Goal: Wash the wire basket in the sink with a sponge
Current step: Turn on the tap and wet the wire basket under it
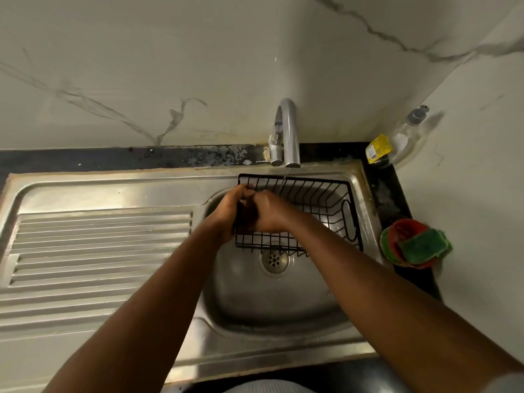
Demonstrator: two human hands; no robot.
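Observation:
A black wire basket (317, 199) is held over the steel sink bowl (272, 302), tilted, with a thin stream of water from the tap (287, 131) falling onto its far side. My left hand (226, 211) grips the basket's left end. My right hand (269, 212) is closed over the wires just beside it, fingers curled on the same end; whether it holds anything else is hidden. The green sponge (422, 246) lies in a red dish (402, 231) on the counter to the right of the sink, apart from both hands.
A ribbed steel drainboard (99, 251) stretches to the left of the bowl. The drain (274, 260) sits under the basket's near edge. A clear soap bottle with a yellow label (397, 143) leans in the back right corner. Marble walls close the back and right.

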